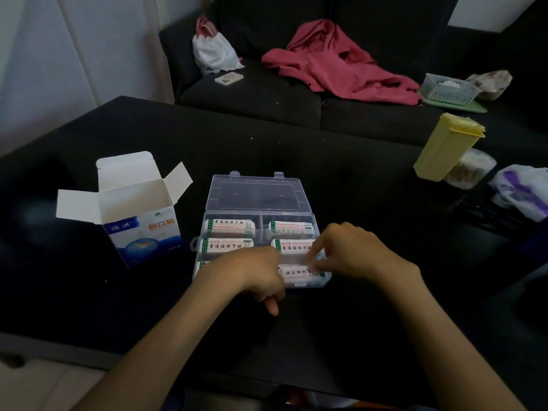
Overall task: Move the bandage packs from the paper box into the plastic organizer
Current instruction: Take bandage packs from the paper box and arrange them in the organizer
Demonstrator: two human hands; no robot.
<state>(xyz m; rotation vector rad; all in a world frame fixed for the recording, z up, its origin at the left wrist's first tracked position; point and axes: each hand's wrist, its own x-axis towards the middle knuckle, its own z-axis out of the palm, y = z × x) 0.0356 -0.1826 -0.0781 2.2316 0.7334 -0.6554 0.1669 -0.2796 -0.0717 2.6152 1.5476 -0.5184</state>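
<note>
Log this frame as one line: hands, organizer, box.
left hand: rests at organizer front | right hand: fingers on front-right bandage pack | packs in compartments | paper box: open, left of organizer

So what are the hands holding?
The right hand pinches a bandage pack at its right end, in the organizer. The left hand holds nothing visible.

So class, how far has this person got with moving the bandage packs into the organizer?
Mostly done: packs fill the visible compartments of the organizer, and the paper box looks empty. In hand: the right hand settles the front-right pack, while the left hand rests at the front. Left: closing the lid, perhaps.
</note>
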